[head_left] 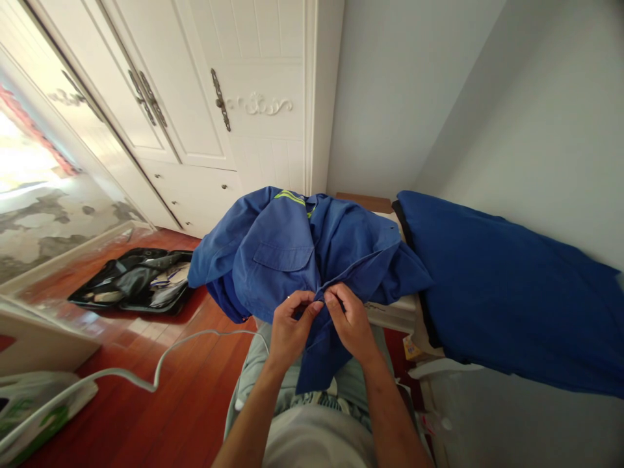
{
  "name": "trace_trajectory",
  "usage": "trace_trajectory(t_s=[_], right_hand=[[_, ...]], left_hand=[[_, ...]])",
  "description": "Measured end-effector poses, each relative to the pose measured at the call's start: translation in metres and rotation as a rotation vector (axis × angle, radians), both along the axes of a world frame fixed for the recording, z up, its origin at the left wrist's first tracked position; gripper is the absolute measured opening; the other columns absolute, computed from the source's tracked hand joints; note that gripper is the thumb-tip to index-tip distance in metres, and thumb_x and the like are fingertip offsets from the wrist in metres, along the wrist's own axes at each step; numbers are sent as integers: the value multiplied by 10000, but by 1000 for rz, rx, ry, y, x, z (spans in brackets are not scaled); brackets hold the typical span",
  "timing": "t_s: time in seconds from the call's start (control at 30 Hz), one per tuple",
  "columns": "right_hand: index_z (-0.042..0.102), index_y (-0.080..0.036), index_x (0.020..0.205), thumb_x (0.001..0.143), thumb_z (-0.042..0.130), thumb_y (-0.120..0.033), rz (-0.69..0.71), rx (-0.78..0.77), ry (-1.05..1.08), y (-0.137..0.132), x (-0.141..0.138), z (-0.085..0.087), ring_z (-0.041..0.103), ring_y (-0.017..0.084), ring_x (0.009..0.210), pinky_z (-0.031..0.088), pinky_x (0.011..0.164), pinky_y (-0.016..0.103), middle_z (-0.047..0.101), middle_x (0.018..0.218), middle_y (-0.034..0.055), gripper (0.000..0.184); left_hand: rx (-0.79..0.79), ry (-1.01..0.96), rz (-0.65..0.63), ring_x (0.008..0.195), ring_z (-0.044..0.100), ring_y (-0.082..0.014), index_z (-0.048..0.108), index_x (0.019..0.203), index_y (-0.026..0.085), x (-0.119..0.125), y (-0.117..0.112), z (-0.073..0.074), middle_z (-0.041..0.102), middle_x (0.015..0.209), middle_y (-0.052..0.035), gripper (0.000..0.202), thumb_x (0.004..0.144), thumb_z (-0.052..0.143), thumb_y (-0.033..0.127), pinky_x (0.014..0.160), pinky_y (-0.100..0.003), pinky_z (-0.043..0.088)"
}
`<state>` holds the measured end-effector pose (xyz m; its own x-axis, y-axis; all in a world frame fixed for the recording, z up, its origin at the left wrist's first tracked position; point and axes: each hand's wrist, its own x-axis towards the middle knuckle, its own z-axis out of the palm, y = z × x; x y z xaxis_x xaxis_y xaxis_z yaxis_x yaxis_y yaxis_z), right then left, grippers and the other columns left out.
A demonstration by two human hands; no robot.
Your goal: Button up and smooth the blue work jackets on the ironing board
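Observation:
A blue work jacket point(277, 227) with yellow-green stripes and a flap pocket lies bunched in front of me, its lower part hanging over my lap. My left hand point(295, 322) pinches the jacket's front edge between thumb and fingers. Right beside it, my right hand point(348, 318) grips the same edge, also in a pinch. Both sets of fingertips nearly meet where the two front edges come together. Whatever small fastening may be under the fingertips is hidden.
Blue cloth point(502, 292) covers a surface at the right. An open black suitcase point(136, 279) with clothes lies on the red wooden floor point(195, 383). A white cable point(158, 367) runs across to the left, near a plastic bag point(43, 409). White wardrobe point(263, 149) stands behind.

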<state>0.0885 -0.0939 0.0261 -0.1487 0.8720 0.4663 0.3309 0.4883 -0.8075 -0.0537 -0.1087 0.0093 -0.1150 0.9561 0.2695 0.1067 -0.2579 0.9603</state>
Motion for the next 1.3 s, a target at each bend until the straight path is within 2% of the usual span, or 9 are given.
trace_trajectory(t_s=[0.2,0.33,0.47,0.7,0.93,1.03,1.17,1.3], right_hand=[[606,-198,843,966,507,-316,-18,-60,117,0,-1,-3,580,149,753,470,720,260,615,796,8,197],[658,-216,1006,934,572,-283,-14,-10,151,-2,5,-4,628,172,862,516,773,288,660,958,42,131],[692,-235,1028,946,547,-226,44,47,47,-6,10,-1,630,191,986,509,870,326,672,1028,56,166],[626,-214,975,884,644,-242,27,-1,-5,-8,5,0,606,177,864,503,772,294,651,938,35,97],[602,-204,853,879,633,-195,-44,79,-20,-7,-1,-2,579,152,767,473,725,270,625,830,12,42],[612,-202,867,862,636,-173,-48,117,0,-7,-1,-5,589,148,768,479,728,265,633,840,11,38],[628,-207,929,870,607,-160,-14,140,-5,-7,1,-8,602,157,823,491,770,280,646,902,22,79],[617,-206,919,859,596,-148,32,111,-47,-7,0,-7,584,165,833,477,775,291,623,877,21,86]], left_hand=[[-5,14,69,712,623,-157,733,841,183,0,0,3,699,766,-11,183,810,708,362,690,-253,497],[-1,23,81,660,577,-141,725,789,175,-1,-2,7,658,701,-5,278,858,658,436,641,-236,467],[-7,-9,82,603,517,-120,708,772,165,-1,-2,8,603,644,10,320,865,652,466,588,-223,429],[-13,-44,51,652,550,-129,703,771,166,1,-1,7,631,685,1,302,862,663,451,626,-225,438],[-34,-5,32,600,459,-111,651,701,158,-2,-2,10,523,622,18,396,908,583,488,570,-218,383],[-66,-21,-17,612,471,-107,671,753,152,-2,-1,10,552,649,16,366,890,612,486,578,-213,384],[-96,13,-20,559,400,-94,633,698,150,-2,-2,12,468,583,35,413,891,594,513,527,-215,331],[-157,114,-60,570,413,-104,623,710,157,-10,-7,12,453,587,34,436,913,550,537,533,-229,324]])
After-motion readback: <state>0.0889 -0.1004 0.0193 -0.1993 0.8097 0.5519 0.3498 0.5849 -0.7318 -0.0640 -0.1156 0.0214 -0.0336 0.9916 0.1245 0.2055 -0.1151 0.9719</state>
